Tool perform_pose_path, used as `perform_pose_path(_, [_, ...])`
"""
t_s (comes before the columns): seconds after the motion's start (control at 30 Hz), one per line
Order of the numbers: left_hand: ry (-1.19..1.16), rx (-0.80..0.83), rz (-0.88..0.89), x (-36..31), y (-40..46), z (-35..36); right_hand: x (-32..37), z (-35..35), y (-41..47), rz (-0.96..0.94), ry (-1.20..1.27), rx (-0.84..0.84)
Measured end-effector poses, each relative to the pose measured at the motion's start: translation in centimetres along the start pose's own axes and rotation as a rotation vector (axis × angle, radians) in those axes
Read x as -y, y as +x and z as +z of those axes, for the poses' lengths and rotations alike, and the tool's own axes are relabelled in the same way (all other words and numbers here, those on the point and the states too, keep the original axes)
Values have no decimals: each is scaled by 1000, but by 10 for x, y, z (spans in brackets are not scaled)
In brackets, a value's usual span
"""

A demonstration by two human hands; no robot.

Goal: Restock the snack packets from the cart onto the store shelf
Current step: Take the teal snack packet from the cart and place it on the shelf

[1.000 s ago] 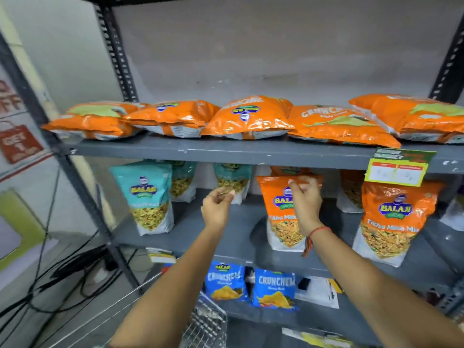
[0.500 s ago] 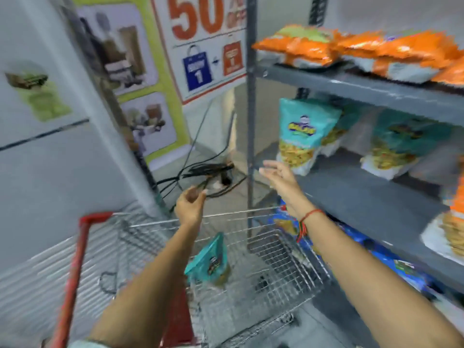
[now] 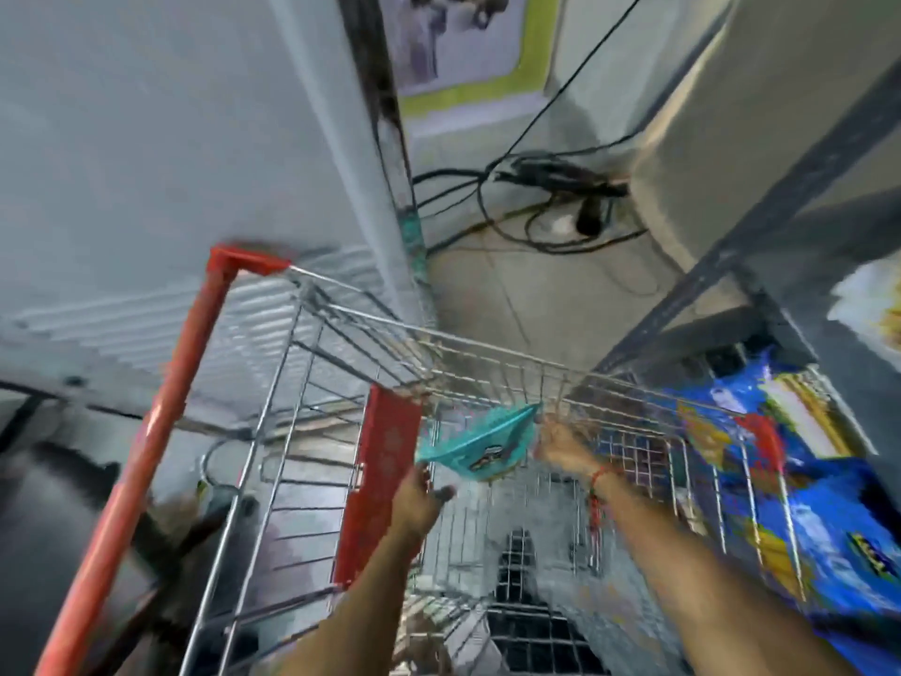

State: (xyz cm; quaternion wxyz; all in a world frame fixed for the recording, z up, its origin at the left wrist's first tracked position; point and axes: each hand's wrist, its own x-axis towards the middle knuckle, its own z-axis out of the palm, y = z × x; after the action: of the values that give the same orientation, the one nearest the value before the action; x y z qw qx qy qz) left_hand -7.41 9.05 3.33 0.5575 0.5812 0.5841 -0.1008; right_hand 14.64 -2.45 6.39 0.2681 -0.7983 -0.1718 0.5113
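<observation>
A teal snack packet [image 3: 480, 444] is inside the wire cart [image 3: 487, 344], close to its red child-seat flap [image 3: 385, 480]. My right hand [image 3: 560, 444] is down in the cart, its fingers closed on the packet's right top corner. My left hand [image 3: 421, 500] is just under the packet's left corner with thumb and fingers apart; blur hides whether it touches. The grey store shelf [image 3: 799, 222] rises at the right, with a pale packet [image 3: 868, 304] at the frame edge.
Blue snack packets [image 3: 804, 480] lie on the low shelf right of the cart. The cart's red handle [image 3: 146, 456] runs up the left side. Black cables and a power strip [image 3: 560, 202] lie on the floor beyond the cart. A grey wall stands at the left.
My view has swung from the shelf down into the cart. Both hands left the shelved packets, crossed over the cart rim and dropped to the teal packet; the right hand now grips its corner.
</observation>
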Motion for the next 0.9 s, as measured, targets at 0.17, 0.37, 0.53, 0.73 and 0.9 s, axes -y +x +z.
perform_pose_path(0.17, [-87, -219, 0, -41, -14, 11, -11, 13, 19, -18, 108, -77])
perform_pose_path(0.37, [-17, -344, 24, -53, -18, 17, -27, 21, 16, -122, 117, -277])
perform_pose_path(0.53, [-42, -223, 168, -77, -41, 9, -50, 21, -25, -142, 238, -432])
perform_pose_path(0.73, [-4, -26, 540, -114, -105, 7, -56, 3, -114, -160, 298, -754])
perform_pose_path(0.9, [-42, 99, 844, -155, -180, 20, -19, -24, -243, -186, 158, -1077])
